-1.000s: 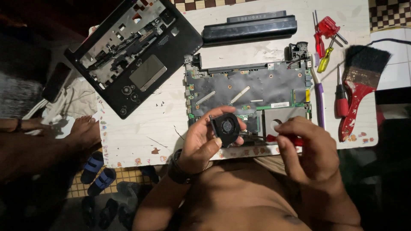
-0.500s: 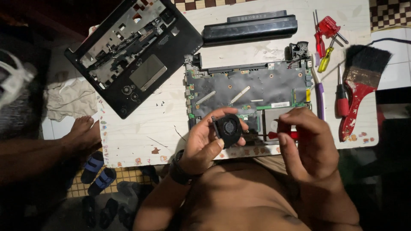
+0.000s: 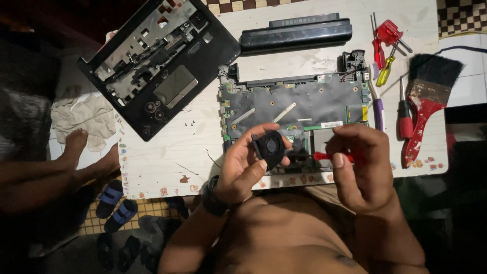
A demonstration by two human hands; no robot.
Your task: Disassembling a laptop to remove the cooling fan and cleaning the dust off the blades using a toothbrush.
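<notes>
- Cooling fan (image 3: 270, 148): small, round, black, its blades visible through the open face; held just above the near edge of the opened laptop base (image 3: 297, 106), lifted clear of it.
- Left hand (image 3: 242, 170): fingers curl around the fan and pinch its rim, face tilted up, apparently for inspection.
- Right hand (image 3: 361, 170): fingers pressed around a red-handled screwdriver (image 3: 324, 156), tip pointing towards the fan.
- Bench (image 3: 167, 152): removed palm-rest cover (image 3: 157, 63) and battery (image 3: 296, 34) set aside at the far side.
- Spare screwdrivers (image 3: 385, 48) and brush (image 3: 426, 101) lie to the right, within reach.
</notes>
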